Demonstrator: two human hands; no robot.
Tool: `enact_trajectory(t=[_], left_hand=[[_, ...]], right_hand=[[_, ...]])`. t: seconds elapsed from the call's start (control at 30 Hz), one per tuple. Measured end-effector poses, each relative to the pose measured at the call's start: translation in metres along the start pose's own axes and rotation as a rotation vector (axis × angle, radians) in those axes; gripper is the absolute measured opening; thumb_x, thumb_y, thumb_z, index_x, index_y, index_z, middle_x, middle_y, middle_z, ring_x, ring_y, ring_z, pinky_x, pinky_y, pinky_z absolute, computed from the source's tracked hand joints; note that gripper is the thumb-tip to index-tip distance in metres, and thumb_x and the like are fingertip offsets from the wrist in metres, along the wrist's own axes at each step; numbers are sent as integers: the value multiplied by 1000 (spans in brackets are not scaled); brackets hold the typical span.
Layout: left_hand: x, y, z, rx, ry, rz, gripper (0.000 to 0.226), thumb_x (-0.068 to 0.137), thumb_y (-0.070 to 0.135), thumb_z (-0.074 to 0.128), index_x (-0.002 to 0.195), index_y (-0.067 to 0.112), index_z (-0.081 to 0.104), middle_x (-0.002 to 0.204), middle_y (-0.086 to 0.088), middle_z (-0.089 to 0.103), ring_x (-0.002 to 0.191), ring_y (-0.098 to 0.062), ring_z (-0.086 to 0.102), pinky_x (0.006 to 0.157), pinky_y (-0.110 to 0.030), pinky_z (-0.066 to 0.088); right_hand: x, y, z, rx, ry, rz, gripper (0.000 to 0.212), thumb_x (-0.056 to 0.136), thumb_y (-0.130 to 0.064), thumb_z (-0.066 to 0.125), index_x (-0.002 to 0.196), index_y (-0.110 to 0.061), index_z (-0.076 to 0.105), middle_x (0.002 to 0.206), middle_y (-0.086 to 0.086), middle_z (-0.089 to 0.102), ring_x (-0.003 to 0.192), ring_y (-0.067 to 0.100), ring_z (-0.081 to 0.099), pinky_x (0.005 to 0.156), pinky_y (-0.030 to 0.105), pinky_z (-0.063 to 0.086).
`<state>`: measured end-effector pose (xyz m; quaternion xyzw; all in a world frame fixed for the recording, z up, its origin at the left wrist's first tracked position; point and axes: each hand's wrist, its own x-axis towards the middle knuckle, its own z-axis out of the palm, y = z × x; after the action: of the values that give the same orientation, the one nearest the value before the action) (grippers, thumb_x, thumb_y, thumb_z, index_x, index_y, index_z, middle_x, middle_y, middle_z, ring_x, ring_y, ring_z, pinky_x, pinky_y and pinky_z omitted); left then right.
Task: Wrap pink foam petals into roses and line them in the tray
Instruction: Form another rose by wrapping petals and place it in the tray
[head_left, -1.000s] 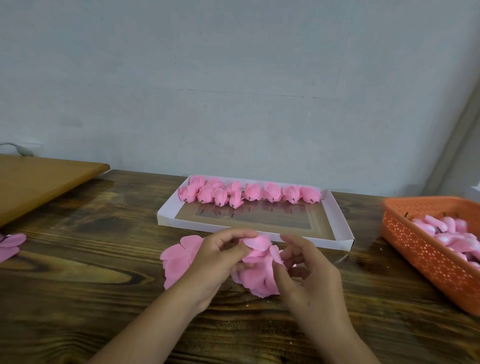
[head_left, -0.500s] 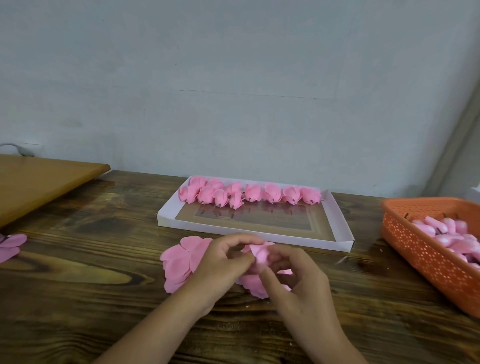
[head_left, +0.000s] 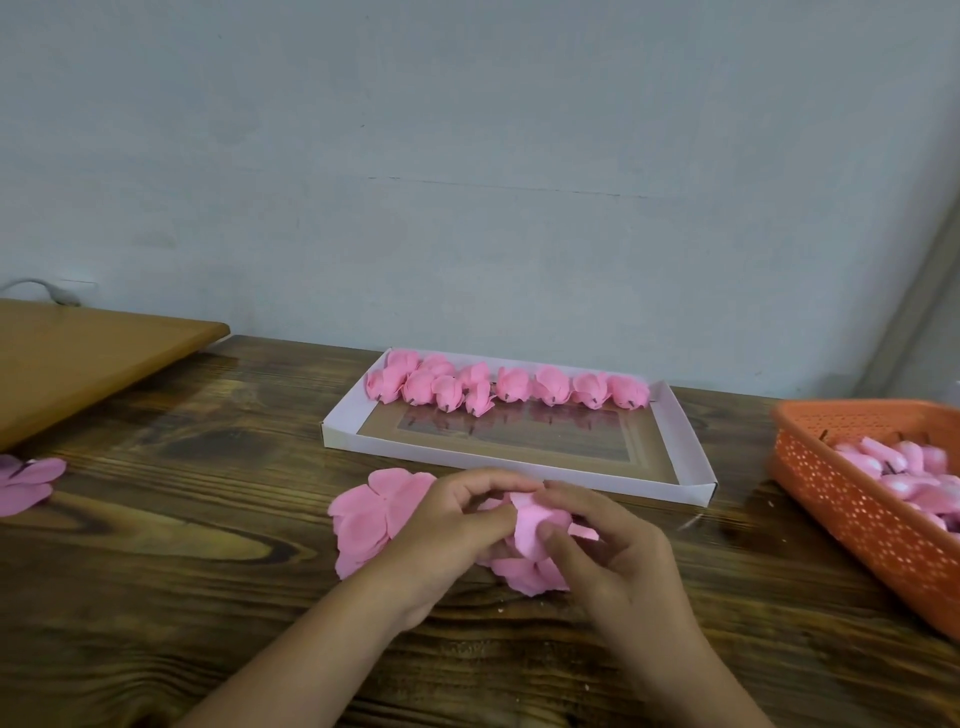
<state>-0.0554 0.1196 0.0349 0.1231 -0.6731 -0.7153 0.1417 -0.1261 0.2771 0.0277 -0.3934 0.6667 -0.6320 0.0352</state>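
Dark wood table, plain grey-blue wall behind. Far left of my fingers, a lighter wooden board sits at the table edge, and a few loose pink petals lie at the frame's left border. Just left of my left hand, touching it, is a flat stack of foam petals waiting to be wrapped.

My left hand comes in from lower left, forearm angled up and right, fingers curled over and pinching the half-wrapped rose. My right hand comes in from lower centre, thumb pressed on the front of the same rose, other fingers curled round its far side. Both hands are clamped on it, low over the table; more petals of it hang out below my fingers. What's at the rose's core is hidden.

Beyond my fingers, the white tray holds one row of finished roses along its far wall, around ten, left end a bit bunched. The tray's near part is bare. Well right of my right hand, an orange basket holds more pink pieces.

Progress, my judgement: one row done, this rose mid-wrap, lots left given the stack and basket. Next: finish wrapping, place it in the tray.
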Motion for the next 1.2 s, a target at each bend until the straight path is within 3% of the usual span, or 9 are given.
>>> enact_trajectory(t=[0.23, 0.4, 0.5, 0.6, 0.7, 0.8, 0.9, 1.03, 1.2], left_hand=[[-2, 4, 0, -104, -70, -21, 22, 93, 7, 65, 101, 20, 80, 112, -16, 75, 100, -34, 74, 75, -37, 62], [-3, 3, 0, -141, -75, -44, 20, 97, 3, 63, 106, 13, 78, 114, -17, 74, 102, -31, 74, 77, -35, 62], [-5, 5, 1, -216, -130, -19, 23, 99, 5, 60, 105, 15, 79, 111, -15, 75, 98, -28, 74, 77, -30, 62], [-5, 6, 0, -252, -163, 25, 25, 100, 9, 58, 112, 21, 76, 107, -17, 74, 91, -24, 73, 76, -29, 61], [-5, 3, 0, -131, -122, 116, 28, 94, 15, 63, 117, 29, 73, 114, -10, 71, 91, -23, 73, 74, -29, 59], [-6, 0, 1, 189, -21, 330, 29, 86, 20, 69, 108, 39, 71, 113, 10, 70, 93, -13, 71, 73, -28, 59], [-5, -4, 3, 351, 17, 524, 26, 81, 19, 77, 99, 37, 72, 108, 14, 63, 88, -12, 66, 72, -36, 59], [-5, -4, 4, 368, 8, 519, 20, 81, 16, 83, 85, 34, 77, 106, 18, 58, 88, -5, 63, 63, -26, 54], [-7, -2, 2, 393, -35, 489, 31, 82, 8, 82, 79, 38, 76, 109, 20, 57, 104, -4, 63, 75, -15, 53]], right_hand=[[1, -5, -1, 95, -14, 27, 49, 89, -5, 69, 104, -51, 72, 105, -15, 75, 100, 8, 71, 74, 18, 57], [4, -6, -1, 136, -33, 67, 36, 87, -7, 69, 100, -39, 77, 99, -4, 78, 92, 19, 74, 76, 29, 60], [6, -5, -5, 298, -26, 158, 21, 83, -16, 69, 100, -23, 79, 97, 9, 78, 90, 27, 75, 71, 27, 60], [9, -2, -9, 442, -10, 259, 24, 82, -21, 67, 104, -16, 78, 104, 14, 76, 96, 29, 73, 76, 28, 58], [11, -1, -11, 576, -22, 359, 29, 83, -23, 67, 108, -12, 76, 111, 16, 74, 100, 26, 72, 78, 25, 57], [12, 0, -12, 639, -57, 413, 33, 82, -24, 68, 112, -12, 75, 116, 16, 72, 104, 24, 71, 84, 26, 58], [11, -1, -11, 691, -88, 436, 34, 81, -23, 69, 113, -11, 74, 111, 16, 73, 97, 21, 73, 79, 24, 58], [10, 0, -9, 719, -83, 474, 32, 77, -21, 72, 105, -6, 76, 96, 19, 74, 80, 18, 72, 70, 23, 59], [8, -2, -6, 733, -78, 492, 32, 79, -22, 69, 105, -5, 75, 97, 21, 74, 80, 20, 72, 68, 24, 59]])
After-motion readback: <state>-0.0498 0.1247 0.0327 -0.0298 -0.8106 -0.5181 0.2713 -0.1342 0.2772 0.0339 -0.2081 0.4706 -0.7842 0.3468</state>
